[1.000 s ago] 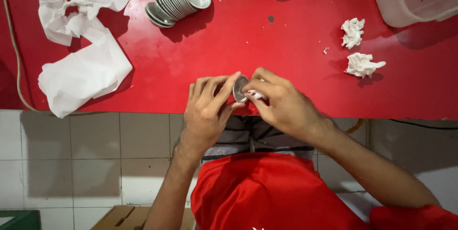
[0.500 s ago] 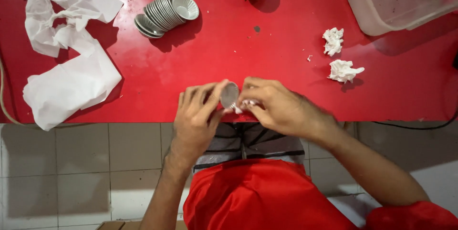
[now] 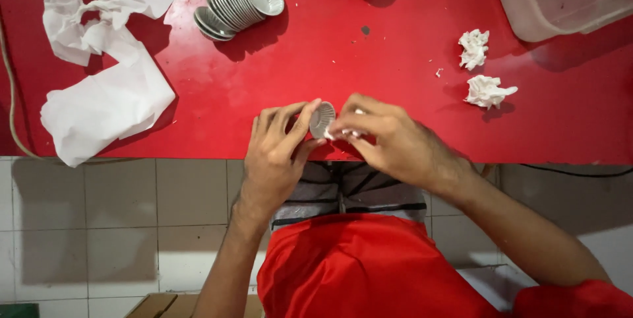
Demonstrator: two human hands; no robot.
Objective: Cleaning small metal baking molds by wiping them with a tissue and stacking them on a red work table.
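Head view: over the near edge of a red surface (image 3: 395, 41), the left hand (image 3: 280, 150) pinches a small fluted metal cup (image 3: 322, 120) between thumb and fingers, tipped on its side. The right hand (image 3: 389, 140) presses a scrap of white tissue (image 3: 343, 133) against it. A toppled stack of fluted metal cups (image 3: 234, 6) lies far left, two crumpled white tissue balls (image 3: 481, 70) right.

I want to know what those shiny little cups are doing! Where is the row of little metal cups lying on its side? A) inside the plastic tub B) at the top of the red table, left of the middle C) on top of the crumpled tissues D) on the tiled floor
B: the toppled stack of small fluted metal cups lies on the red table, up and left of the hands, beside the long white paper.
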